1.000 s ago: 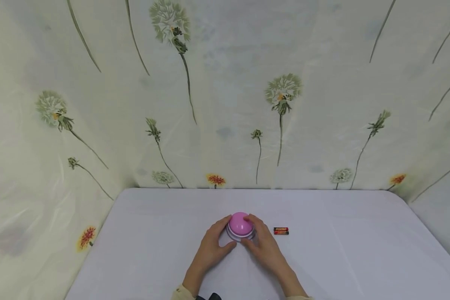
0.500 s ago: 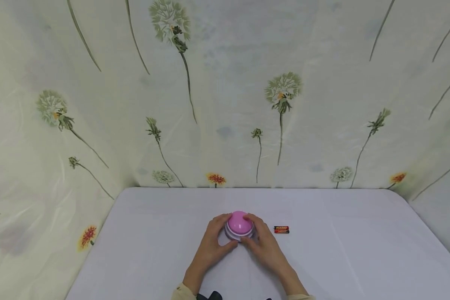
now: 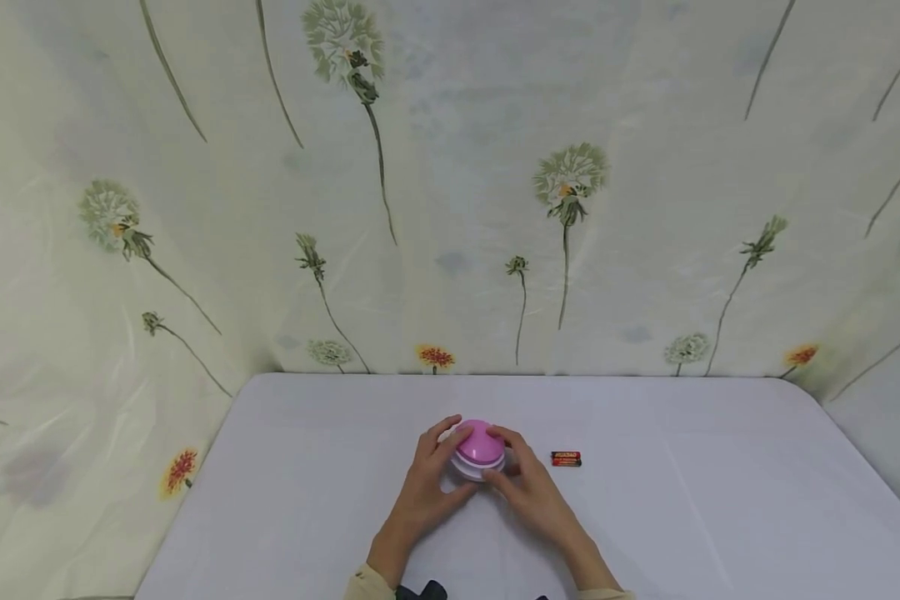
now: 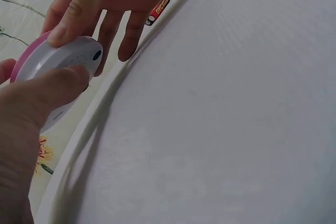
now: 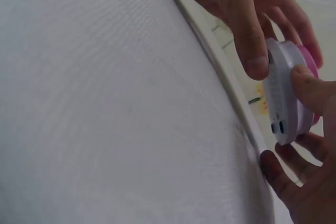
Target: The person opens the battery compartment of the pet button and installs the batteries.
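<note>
Both hands hold a round push button [image 3: 482,447] with a glossy pink dome and a white base. My left hand [image 3: 423,490] grips its left side, with a finger over the dome; in the left wrist view its thumb presses the white underside [image 4: 63,59], which has small holes. My right hand [image 3: 534,497] grips the right side, one fingertip on the dome, and its thumb lies on the white rim [image 5: 293,98] in the right wrist view. The button appears tilted, its base lifted off the table. To the right of the right hand lies a red and black battery [image 3: 566,459].
A white cloth covers the table [image 3: 705,500], which has rounded back corners. Behind it and at both sides hangs a pale curtain [image 3: 450,192] printed with dandelions. A dark object [image 3: 424,591] shows at the bottom edge between the forearms.
The left hand's fingers have shifted, one now reaching further over the pink dome. The button has tipped slightly in the hands. The battery stays on the table.
</note>
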